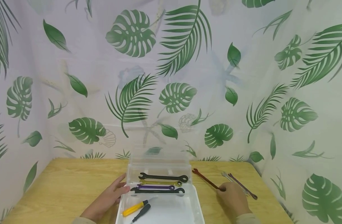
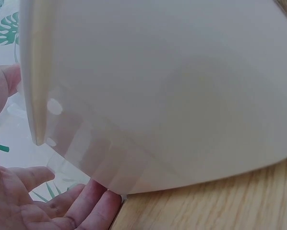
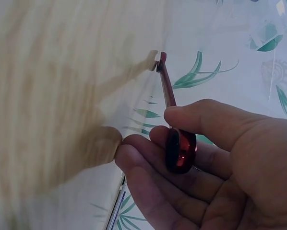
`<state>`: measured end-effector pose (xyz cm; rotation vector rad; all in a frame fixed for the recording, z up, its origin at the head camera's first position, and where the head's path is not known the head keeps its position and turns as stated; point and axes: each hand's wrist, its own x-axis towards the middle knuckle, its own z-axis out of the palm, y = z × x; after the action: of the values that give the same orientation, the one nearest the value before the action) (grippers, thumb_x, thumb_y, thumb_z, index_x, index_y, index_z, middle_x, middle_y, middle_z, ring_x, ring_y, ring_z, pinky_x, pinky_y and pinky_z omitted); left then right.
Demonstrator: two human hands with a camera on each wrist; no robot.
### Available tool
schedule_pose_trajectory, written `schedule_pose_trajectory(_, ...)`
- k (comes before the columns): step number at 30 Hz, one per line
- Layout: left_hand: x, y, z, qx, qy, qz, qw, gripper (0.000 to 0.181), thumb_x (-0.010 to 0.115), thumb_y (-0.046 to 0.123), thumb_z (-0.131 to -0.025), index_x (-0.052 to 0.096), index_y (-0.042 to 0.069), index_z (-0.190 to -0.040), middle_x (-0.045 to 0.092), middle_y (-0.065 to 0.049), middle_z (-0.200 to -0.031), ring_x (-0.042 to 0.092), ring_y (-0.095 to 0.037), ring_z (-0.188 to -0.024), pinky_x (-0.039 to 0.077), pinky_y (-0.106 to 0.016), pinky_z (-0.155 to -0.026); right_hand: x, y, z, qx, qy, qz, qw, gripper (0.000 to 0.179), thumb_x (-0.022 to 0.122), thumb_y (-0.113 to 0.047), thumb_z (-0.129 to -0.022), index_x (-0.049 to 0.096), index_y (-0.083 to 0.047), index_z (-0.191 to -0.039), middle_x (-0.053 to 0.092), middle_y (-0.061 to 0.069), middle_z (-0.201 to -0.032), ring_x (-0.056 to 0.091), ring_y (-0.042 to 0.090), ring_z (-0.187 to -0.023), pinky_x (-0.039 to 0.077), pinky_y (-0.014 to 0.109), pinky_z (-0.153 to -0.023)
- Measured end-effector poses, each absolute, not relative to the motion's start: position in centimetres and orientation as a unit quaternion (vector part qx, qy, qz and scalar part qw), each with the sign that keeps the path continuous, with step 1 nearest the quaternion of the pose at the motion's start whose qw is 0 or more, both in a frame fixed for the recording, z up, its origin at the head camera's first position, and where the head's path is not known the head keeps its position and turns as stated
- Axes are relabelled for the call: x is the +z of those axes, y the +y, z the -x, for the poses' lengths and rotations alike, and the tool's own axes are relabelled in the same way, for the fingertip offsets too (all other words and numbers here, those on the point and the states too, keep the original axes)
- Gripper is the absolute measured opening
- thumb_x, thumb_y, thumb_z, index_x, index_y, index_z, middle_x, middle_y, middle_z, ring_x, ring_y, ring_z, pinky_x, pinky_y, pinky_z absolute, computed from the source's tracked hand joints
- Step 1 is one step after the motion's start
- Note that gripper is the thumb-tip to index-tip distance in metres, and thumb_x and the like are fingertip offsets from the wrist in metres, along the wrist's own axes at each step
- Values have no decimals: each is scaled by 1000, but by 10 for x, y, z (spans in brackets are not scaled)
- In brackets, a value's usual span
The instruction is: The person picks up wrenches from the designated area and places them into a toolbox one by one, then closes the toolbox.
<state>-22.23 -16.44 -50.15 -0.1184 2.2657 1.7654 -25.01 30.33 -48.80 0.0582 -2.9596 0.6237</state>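
Observation:
A white plastic box point(image 1: 197, 203) stands at the table's front with its clear lid point(image 1: 159, 160) raised at the back. My left hand point(image 1: 110, 197) holds the box's left side, the thumb over the rim; in the left wrist view its fingers point(image 2: 102, 208) touch the outer wall low down. To the right of the box, my right hand point(image 1: 233, 197) pinches a red combination wrench point(image 1: 205, 179) near its ring end, the open end pointing away; thumb and fingers grip it in the right wrist view. Beside that hand lie a silver wrench point(image 1: 226, 176) and a purple wrench point(image 1: 242, 185).
In the box lie black point(image 1: 164, 177), yellow point(image 1: 159, 183) and purple point(image 1: 157, 187) wrenches, with another black wrench point(image 1: 159, 191) nearer. A yellow-handled screwdriver point(image 1: 134, 209) and a black-handled screwdriver point(image 1: 142, 212) lie in front of them. Leaf-printed cloth point(image 1: 176, 96) surrounds the wooden table point(image 1: 76, 180).

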Motion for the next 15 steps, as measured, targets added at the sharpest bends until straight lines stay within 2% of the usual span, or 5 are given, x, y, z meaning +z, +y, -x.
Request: schedule_pose_trajectory(15,-501,-166,221,614,776,49,138,89,62,60,-97,24,18,-165,44,-27,-154,56,-42,-128,49,-63,-104,-487,303,251,190,-980,-15,60,14,74,-19,-91,81,-7,-94,78,8,-97,73,32,-89,59,54,-81)
